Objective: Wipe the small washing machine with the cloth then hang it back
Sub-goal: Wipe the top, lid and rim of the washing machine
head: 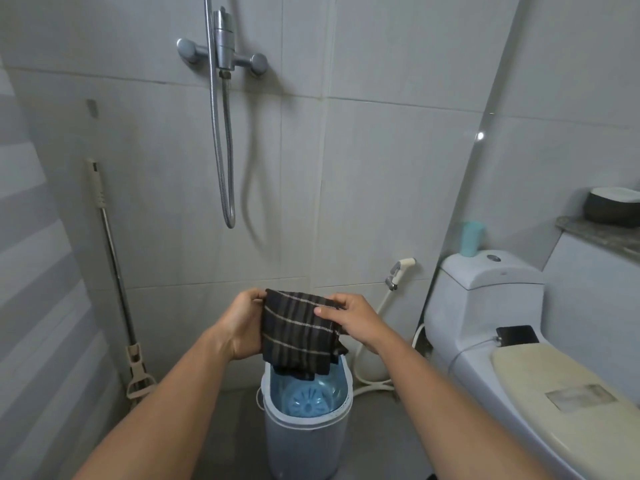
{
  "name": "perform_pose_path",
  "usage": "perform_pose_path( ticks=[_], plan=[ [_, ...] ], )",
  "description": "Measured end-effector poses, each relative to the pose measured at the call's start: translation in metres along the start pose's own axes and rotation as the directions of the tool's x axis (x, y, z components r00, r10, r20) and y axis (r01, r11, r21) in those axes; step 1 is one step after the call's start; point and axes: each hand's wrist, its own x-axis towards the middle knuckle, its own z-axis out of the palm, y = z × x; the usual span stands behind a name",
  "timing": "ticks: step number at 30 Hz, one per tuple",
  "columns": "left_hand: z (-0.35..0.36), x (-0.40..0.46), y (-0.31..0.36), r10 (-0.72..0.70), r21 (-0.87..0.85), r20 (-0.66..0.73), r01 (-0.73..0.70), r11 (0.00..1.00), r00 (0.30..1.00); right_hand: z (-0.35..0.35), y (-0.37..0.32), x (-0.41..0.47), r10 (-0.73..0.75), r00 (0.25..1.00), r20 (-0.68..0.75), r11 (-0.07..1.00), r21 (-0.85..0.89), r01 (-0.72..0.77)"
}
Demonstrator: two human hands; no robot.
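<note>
Between the two raised hands, a dark striped cloth (298,327) is held folded, its lower edge hanging just above the open top of the small washing machine (306,427) and overlapping the rim in this view; whether it touches cannot be told. The left hand (242,323) grips the cloth's left edge, fingers curled behind the fabric and thumb near the top corner; the right hand (349,318) pinches the upper right corner, thumb lying on the front face. Directly below both hands the machine stands on the floor with its lid absent or open, exposing a blue tub and pulsator disc. Judged from this arrangement, the cloth is being gathered into a pad before wiping. To do the step well, fold it into a firm pad, keep loose ends out of the tub, and wipe the rim first, then the outer wall downward. To the right of the right hand stands a toilet (491,306), with a spray hose (398,271) on the wall between; left of the left hand a mop (117,271) leans. Beyond the hands, a shower mixer (223,53) is mounted on the tiled wall.
</note>
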Motion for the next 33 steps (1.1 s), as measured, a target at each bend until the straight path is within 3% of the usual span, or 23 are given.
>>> perform_pose_path(
  ticks=[3,5,8,11,13,18,21,23,26,30,33],
  plan=[
    [0.004,0.005,-0.011,0.037,-0.010,0.025,-0.037,0.999,0.999,0.001,0.004,0.000,0.060,0.997,-0.050,0.997,0.042,-0.058],
    [0.012,0.010,-0.017,0.117,0.020,-0.031,-0.116,0.993,0.993,0.000,0.004,0.001,0.048,0.995,-0.084,0.997,-0.058,-0.053],
    [0.022,0.017,-0.016,0.158,0.069,-0.135,-0.150,0.986,0.978,-0.001,-0.004,-0.001,0.007,1.000,0.002,0.985,-0.170,-0.007],
    [0.027,0.020,-0.008,0.137,0.082,-0.168,-0.125,0.989,0.976,0.000,-0.007,-0.008,0.060,0.989,0.133,0.994,-0.104,-0.046],
    [0.024,0.022,-0.005,0.109,0.097,-0.195,-0.091,0.991,0.975,0.000,-0.003,-0.009,0.084,0.986,0.142,0.993,-0.095,-0.071],
    [0.017,0.019,-0.012,0.080,0.300,-0.254,0.000,0.954,0.964,-0.002,0.014,-0.002,0.107,0.993,0.045,0.994,0.026,-0.108],
    [0.020,0.023,-0.023,0.236,0.505,-0.423,0.011,0.863,0.875,0.003,0.023,0.002,0.118,0.988,-0.098,0.993,0.039,-0.115],
    [0.023,0.027,-0.028,0.219,0.436,-0.452,0.000,0.900,0.865,0.009,0.027,0.004,0.077,0.980,-0.186,0.997,0.014,-0.076],
    [0.036,0.022,-0.032,0.030,0.187,-0.308,0.029,0.982,0.951,0.020,0.031,0.001,0.045,0.985,-0.168,0.999,0.026,-0.042],
    [0.043,0.027,-0.035,0.075,0.039,-0.285,-0.067,0.997,0.956,0.033,0.028,-0.007,0.062,0.997,-0.040,0.989,0.137,-0.056],
    [0.042,0.029,-0.041,0.116,-0.002,-0.323,-0.123,0.992,0.939,0.035,0.024,-0.008,0.095,0.992,-0.078,0.989,0.123,-0.085]
  ],
)
